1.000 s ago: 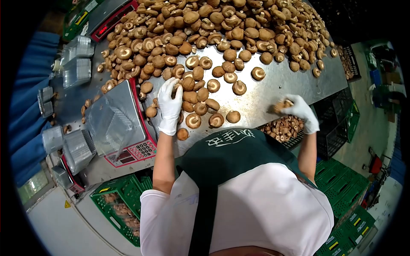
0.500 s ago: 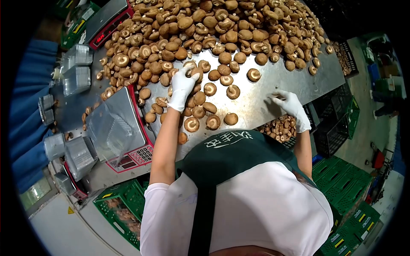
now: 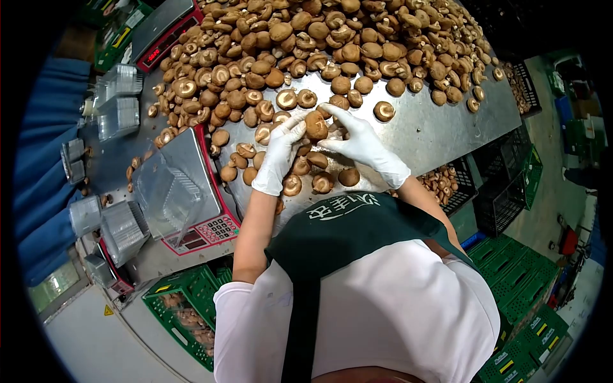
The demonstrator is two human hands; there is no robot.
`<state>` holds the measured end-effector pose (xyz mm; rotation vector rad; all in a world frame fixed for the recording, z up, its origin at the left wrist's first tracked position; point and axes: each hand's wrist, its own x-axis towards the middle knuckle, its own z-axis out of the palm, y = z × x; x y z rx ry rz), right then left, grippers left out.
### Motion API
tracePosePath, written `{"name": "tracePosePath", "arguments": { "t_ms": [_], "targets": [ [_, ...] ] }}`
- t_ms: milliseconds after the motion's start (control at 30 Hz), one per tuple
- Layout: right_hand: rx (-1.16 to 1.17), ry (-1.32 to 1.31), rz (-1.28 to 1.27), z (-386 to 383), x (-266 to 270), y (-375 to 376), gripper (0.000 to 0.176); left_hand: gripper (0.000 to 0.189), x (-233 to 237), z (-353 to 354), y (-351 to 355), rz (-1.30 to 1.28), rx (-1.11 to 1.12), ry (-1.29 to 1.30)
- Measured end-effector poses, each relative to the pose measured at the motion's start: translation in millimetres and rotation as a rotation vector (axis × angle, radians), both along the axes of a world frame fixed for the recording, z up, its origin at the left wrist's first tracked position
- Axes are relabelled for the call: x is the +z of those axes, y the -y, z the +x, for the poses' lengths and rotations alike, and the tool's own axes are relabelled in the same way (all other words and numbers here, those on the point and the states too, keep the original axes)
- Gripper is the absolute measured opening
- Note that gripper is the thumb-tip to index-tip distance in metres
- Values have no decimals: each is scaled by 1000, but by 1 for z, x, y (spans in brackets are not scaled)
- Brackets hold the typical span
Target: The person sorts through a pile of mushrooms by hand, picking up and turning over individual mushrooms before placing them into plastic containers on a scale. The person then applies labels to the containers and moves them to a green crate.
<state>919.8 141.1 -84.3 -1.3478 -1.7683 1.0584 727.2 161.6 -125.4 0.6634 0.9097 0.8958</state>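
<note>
Both gloved hands meet on one mushroom [image 3: 315,126], mid-counter, at the near fringe of the pile.
- Right hand [image 3: 363,145]: index laid over the cap, thumb beneath, pinching it.
- Left hand [image 3: 280,153]: fingers half-spread against the cap's left side. Gripping or only steadying, I cannot tell.
- Held between both hands, probably so it can be turned and looked over. Whether it is lifted off the steel counter [image 3: 434,131] is unclear.

Just left of the left hand is a scale [image 3: 207,231] with a clear tray [image 3: 167,188] on its plate, nothing seen in it. It likely sits there for a short reach. Stacked trays [image 3: 118,230] stand further left.

Far side: the mushroom heap [image 3: 332,45] covers the steel. Right, below the counter edge, is a black crate [image 3: 450,185] part-filled with mushrooms. A blue sleeve [image 3: 45,147] at the far left belongs to another person.
</note>
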Motion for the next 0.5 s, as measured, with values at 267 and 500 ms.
{"name": "tracePosePath", "arguments": {
  "t_ms": [267,500],
  "targets": [
    [28,299,-316,69,-4,19,53,31,4,-40,11,318,180,-555],
    [105,874,-679,177,8,65,40,27,-10,-91,15,345,271,-774]
  ]
}}
